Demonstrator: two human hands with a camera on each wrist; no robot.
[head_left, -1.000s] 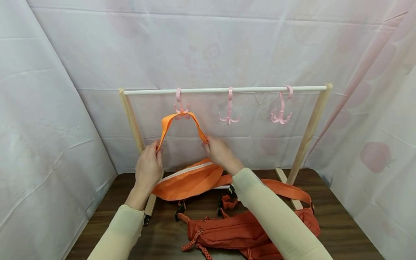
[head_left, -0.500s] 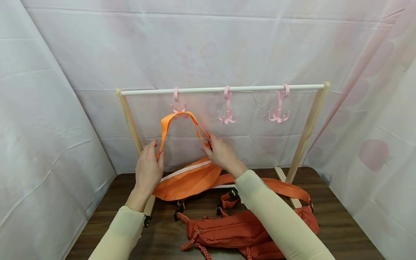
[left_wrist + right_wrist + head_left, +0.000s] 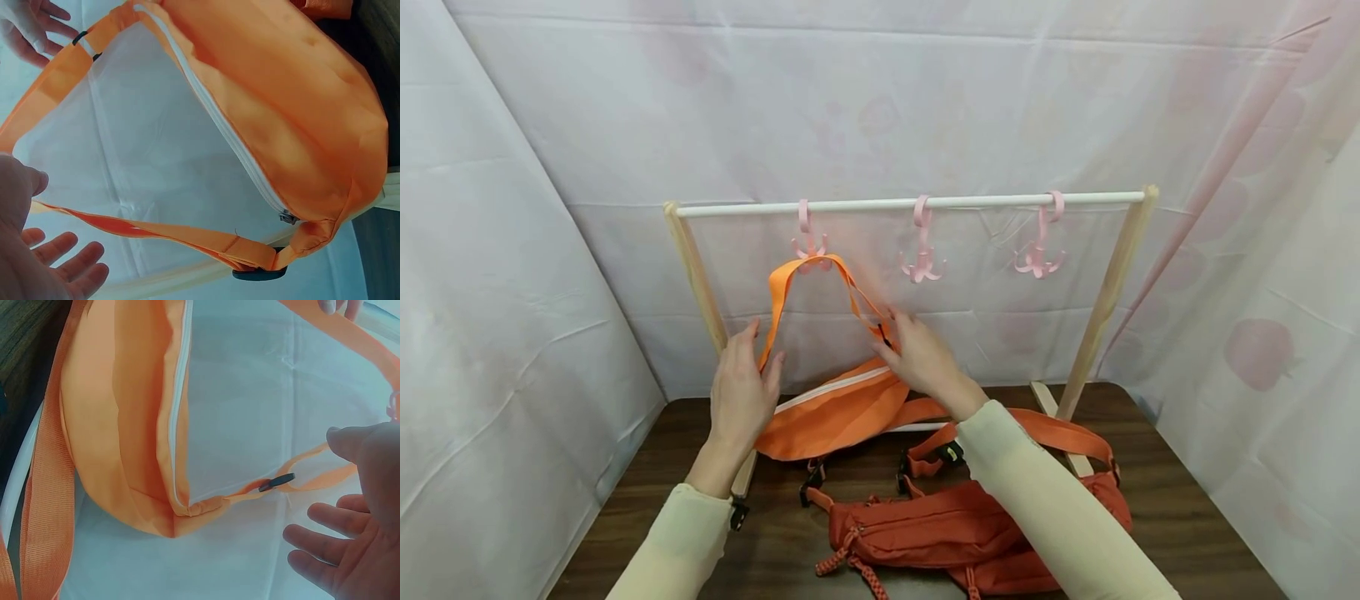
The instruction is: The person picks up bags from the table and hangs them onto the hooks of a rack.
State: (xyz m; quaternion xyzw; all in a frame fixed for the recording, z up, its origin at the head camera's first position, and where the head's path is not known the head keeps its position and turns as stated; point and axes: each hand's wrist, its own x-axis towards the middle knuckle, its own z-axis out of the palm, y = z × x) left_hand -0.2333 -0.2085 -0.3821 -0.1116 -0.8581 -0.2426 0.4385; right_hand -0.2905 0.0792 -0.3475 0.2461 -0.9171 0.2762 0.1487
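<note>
An orange waist bag point(image 3: 842, 410) with a white zipper hangs by its strap point(image 3: 781, 287) from the left pink hook point(image 3: 809, 250). My left hand point(image 3: 741, 392) is beside the strap's left side, its fingers spread and loose. On the other side my right hand point(image 3: 925, 354) has relaxed, parted fingers close to the strap and its black slider point(image 3: 883, 335). In the left wrist view the strap point(image 3: 162, 231) runs past the left hand's thumb and fingers. The right wrist view shows the slider point(image 3: 277, 482) just off the right hand's fingertips.
The white rail point(image 3: 865, 205) on wooden posts also carries a middle pink hook point(image 3: 922, 258) and a right pink hook point(image 3: 1040, 254). A rust-red bag point(image 3: 925, 525) with straps and buckles lies on the dark wooden table point(image 3: 617, 533), partly under the right forearm. Pale curtains surround the table.
Both hands have let go of the strap; their fingers have opened and drawn slightly outward. The orange bag stays hanging from the left hook, and the other hooks have swivelled a little.
</note>
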